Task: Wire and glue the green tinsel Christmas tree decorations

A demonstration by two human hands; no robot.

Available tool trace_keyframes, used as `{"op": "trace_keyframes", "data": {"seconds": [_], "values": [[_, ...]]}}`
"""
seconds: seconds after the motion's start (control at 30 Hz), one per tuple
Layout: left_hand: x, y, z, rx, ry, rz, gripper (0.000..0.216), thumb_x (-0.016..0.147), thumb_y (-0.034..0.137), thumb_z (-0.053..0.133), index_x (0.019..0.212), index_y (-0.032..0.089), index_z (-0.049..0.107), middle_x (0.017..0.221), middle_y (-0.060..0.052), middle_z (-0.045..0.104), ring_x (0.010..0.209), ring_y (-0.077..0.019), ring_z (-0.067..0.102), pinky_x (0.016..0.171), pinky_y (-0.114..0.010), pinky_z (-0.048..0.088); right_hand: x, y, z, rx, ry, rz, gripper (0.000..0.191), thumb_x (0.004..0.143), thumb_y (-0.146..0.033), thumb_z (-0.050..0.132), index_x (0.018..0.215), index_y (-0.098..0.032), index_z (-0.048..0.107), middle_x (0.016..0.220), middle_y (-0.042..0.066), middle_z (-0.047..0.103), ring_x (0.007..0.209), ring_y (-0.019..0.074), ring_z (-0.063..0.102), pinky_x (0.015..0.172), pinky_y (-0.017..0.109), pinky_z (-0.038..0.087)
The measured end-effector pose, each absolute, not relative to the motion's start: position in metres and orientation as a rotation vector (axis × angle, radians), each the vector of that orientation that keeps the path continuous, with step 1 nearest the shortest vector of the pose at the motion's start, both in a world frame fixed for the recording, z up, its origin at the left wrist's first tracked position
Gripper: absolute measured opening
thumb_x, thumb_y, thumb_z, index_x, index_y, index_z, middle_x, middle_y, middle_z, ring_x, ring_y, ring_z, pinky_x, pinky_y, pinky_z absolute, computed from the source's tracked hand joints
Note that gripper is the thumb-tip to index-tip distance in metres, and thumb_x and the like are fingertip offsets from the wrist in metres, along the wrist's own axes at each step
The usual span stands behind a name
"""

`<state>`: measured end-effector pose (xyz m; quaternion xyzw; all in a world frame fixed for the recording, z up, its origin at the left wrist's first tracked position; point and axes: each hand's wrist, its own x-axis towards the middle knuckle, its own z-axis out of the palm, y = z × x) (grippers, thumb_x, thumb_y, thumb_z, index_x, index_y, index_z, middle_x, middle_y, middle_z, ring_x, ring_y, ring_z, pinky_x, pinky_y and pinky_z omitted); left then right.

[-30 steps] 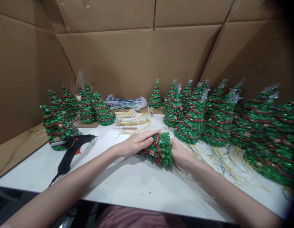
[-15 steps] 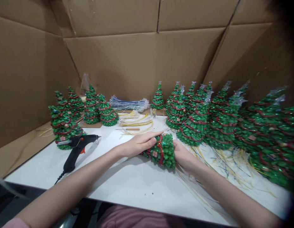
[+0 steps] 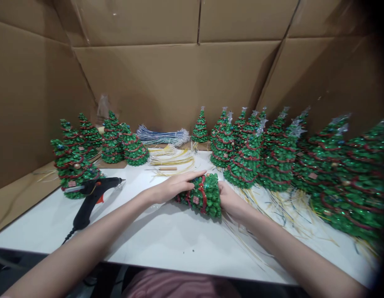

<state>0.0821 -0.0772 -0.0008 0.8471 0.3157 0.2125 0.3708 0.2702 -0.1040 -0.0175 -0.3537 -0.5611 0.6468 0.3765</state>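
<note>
Glistening green tree [image 3: 207, 198], red-garlanded, tipped sideways

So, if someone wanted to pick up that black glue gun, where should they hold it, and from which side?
Probably by the handle of the glue gun, coming from the near edge of the white table: the handle slants toward that edge, while the nozzle points off to the right.

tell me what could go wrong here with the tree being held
The left hand lies over the sideways tree, so small decorations might rub loose. Loose wires spread beside the right hand could snag on it. The glue gun lies near the left forearm, so a sweep of that arm might knock it.
</note>
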Motion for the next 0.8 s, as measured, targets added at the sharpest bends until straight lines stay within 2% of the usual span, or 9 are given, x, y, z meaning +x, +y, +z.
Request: {"op": "trace_keyframes", "data": {"seconds": [0.33, 0.5, 0.8], "values": [[0.0787, -0.0749, 0.0001, 2.343, 0.77, 0.511, 0.051, 0.093, 0.039, 0.036, 0.142, 0.024, 0.03, 0.149, 0.001, 0.029, 0.137, -0.0223, 0.027, 0.113, -0.033, 0.018, 0.2704, -0.1067, -0.0138, -0.892, -1.407, 1.697, 0.02, 0.055, -0.028, 0.076, 0.065, -0.012, 0.068, 0.06, 0.002, 0.067, 0.055, 0.0115, 0.057, 0.053, 0.022, 0.047], [0.0774, -0.0736, -0.0042, 2.372, 0.737, 0.547, 0.051, 0.094, 0.04, 0.037, 0.142, 0.025, 0.03, 0.148, 0.002, 0.031, 0.135, -0.0216, 0.03, 0.112, -0.031, 0.019, 0.2708, -0.1032, -0.0165, -0.896, -1.389, 1.691, 0.024, 0.051, -0.023, 0.078, 0.071, -0.013, 0.069, 0.061, 0.0, 0.068, 0.055, 0.0111, 0.058, 0.056, 0.022, 0.049], [0.0766, -0.0712, -0.0071, 2.221, 0.668, 0.549, 0.054, 0.091, 0.039, 0.042, 0.142, 0.026, 0.03, 0.149, 0.002, 0.03, 0.137, -0.0253, 0.026, 0.114, -0.036, 0.017, 0.2691, -0.1048, -0.0139, -0.936, -1.401, 1.688, 0.032, 0.047, -0.019, 0.079, 0.078, -0.013, 0.07, 0.063, 0.001, 0.068, 0.053, 0.012, 0.059, 0.054, 0.023, 0.05]]}}
